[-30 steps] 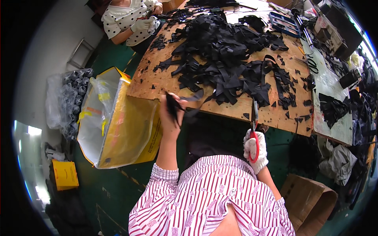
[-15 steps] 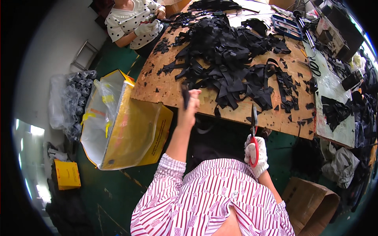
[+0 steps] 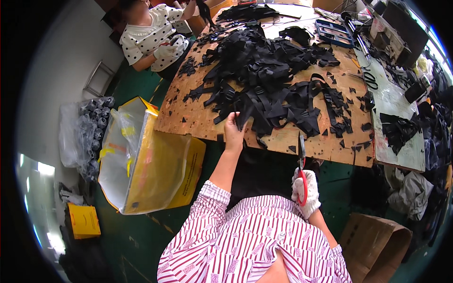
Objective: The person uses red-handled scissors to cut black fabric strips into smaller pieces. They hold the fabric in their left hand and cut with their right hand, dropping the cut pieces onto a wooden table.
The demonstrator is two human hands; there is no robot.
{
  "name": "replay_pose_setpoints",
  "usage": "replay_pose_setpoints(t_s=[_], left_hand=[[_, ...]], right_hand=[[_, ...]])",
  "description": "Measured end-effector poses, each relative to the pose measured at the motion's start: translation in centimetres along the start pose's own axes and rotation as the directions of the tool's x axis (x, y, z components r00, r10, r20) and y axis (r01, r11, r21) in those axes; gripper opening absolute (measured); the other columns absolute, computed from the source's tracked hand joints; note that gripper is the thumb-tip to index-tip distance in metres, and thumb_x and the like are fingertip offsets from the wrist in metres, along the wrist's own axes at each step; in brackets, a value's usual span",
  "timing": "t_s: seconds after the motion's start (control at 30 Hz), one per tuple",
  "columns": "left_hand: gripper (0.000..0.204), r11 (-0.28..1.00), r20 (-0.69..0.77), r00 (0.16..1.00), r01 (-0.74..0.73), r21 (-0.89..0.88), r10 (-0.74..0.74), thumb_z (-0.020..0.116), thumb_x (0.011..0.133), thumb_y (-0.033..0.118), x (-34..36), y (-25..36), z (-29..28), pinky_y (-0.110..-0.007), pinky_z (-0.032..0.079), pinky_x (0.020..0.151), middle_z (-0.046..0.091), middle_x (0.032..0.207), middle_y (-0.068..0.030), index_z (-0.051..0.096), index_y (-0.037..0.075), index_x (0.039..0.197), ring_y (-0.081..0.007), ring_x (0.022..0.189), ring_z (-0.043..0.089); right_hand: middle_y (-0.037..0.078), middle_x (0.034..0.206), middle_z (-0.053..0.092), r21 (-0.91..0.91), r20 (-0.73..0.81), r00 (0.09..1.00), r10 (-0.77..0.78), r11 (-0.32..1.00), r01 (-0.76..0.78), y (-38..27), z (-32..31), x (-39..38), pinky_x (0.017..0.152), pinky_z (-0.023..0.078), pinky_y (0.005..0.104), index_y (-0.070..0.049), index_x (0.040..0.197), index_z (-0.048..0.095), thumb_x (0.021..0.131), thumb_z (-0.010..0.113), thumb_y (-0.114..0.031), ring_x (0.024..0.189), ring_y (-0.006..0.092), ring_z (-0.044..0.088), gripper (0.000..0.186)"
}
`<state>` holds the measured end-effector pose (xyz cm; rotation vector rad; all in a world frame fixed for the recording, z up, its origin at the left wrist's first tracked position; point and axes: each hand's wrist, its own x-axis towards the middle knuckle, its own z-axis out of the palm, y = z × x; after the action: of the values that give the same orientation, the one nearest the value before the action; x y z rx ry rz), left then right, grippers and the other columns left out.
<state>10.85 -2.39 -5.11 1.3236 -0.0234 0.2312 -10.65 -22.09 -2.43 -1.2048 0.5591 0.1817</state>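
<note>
My bare left hand (image 3: 233, 133) is at the near edge of a heap of black webbing straps (image 3: 257, 63), its thumb and fingers pinched on the end of a black strap (image 3: 242, 114). Some of the straps carry black plastic buckles. A knitted white glove covers my right hand (image 3: 306, 192), which is closed around the red handles of a pair of scissors (image 3: 302, 153). The blades point away from me, over the table's near edge, and appear nearly closed. No strap lies between them.
The wooden table (image 3: 170, 115) carries scattered black offcuts. Left of it stands an open yellow box (image 3: 181, 165) with a plastic liner. A cardboard carton (image 3: 377, 236) sits at lower right. Black-handled scissors (image 3: 370, 79) lie at the right. A co-worker (image 3: 153, 35) at far left handles black strips.
My left hand, blurred with a dark strap by the table edge before, has shifted right to the heap and pinches a strap. The co-worker has raised an arm with black strips. The scissors stay nearly still.
</note>
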Motion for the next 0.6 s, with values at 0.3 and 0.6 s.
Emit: replay_pose_setpoints(t_s=[0.3,0.6], left_hand=[[0.01,0.833,0.382,0.82,0.521,-0.189,-0.426,0.048,0.092,0.004,-6.6,6.6,1.0,-0.022,0.05,0.077,0.058,0.096,-0.0016,0.057,0.007,0.095,-0.0095,0.084,0.058],[0.02,0.961,0.651,0.758,-0.15,0.233,-0.04,0.07,0.079,0.008,-11.9,5.8,3.7,-0.025,0.043,0.07,0.054,0.085,-0.0046,0.057,0.0,0.091,-0.0122,0.079,0.054]], right_hand=[[0.003,0.071,0.049,0.023,-0.088,0.986,-0.139,0.99,0.142,-4.6,2.6,1.8,0.036,0.039,0.0219,-0.006,0.097,0.042,0.074,0.061,0.0,0.041,0.0098,0.045,0.031],[0.003,0.078,0.05,0.083,-0.114,0.976,-0.184,0.978,0.193,-4.5,3.2,2.4,0.039,0.042,0.0224,-0.006,0.104,0.043,0.077,0.063,-0.002,0.05,0.0106,0.05,0.034]])
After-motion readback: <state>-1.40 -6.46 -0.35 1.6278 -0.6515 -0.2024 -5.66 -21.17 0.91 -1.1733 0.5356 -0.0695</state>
